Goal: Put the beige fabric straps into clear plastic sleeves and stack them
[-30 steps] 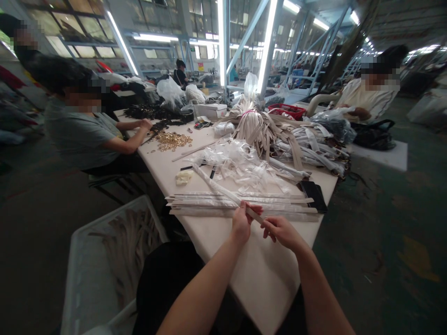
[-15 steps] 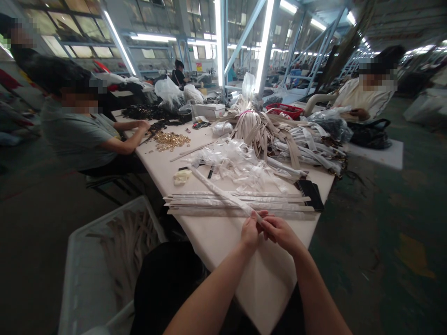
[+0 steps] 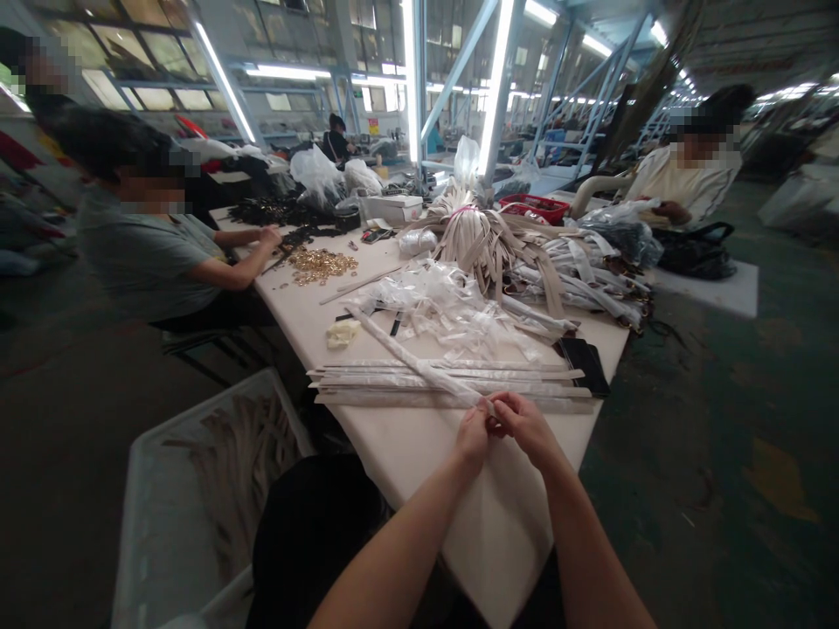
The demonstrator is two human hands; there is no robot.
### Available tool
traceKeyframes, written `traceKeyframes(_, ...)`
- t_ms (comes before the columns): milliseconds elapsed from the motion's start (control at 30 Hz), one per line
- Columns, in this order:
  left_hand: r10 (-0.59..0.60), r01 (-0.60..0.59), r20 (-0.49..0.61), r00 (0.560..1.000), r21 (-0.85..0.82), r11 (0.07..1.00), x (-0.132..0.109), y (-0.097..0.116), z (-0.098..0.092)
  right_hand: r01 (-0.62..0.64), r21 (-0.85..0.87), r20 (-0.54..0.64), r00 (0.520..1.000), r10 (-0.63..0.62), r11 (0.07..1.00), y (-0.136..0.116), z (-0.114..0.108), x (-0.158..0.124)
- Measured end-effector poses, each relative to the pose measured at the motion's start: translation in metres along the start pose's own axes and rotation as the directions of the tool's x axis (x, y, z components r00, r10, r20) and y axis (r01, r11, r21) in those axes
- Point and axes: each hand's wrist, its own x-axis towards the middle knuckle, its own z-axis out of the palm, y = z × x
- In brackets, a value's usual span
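Note:
A long flat strap in a clear plastic sleeve (image 3: 412,360) slants across the table, its near end between my two hands. My left hand (image 3: 473,430) is closed around that end from the left. Close against it, my right hand (image 3: 520,421) pinches the tip of the strap; the fingertips partly hide it. Beneath the held strap, several sleeved beige straps (image 3: 380,384) lie side by side across the table. Just beyond them is a loose heap of clear plastic sleeves (image 3: 452,306).
A bundle of beige straps (image 3: 468,231) stands farther back, with wrapped straps (image 3: 590,279) to its right. Gold metal rings (image 3: 321,264) lie near a co-worker (image 3: 150,236) on the left. A white bin (image 3: 150,489) holding straps stands at left below. Black pieces (image 3: 582,365) lie at the right edge.
My right hand has shifted slightly up, its fingers now bent more tightly over the strap's near end. The far end of the strap has moved slightly left.

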Motion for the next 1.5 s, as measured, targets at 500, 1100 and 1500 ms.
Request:
traceKeyframes(500, 0.349, -0.384, -0.334, 0.875, -0.042, 0.922, 0.064, 0.196, -0.078, -0.034, -0.365, -0.021, 0.999, 0.029, 0.93, -0.027, -0.105, -0.029)
traceKeyframes(1100, 0.808, -0.242, -0.44, 0.392, 0.798, 0.552, 0.013, 0.225, -0.183, -0.032, -0.973, -0.084, 0.971, -0.223, 0.228, -0.046, -0.152, 0.074)
traceKeyframes(1500, 0.554, -0.541, 0.233, 0.799, 0.68, 0.494, -0.004, 0.088, -0.052, 0.331, -0.906, 0.238, 0.914, -0.327, 0.265, -0.042, 0.067, 0.197)
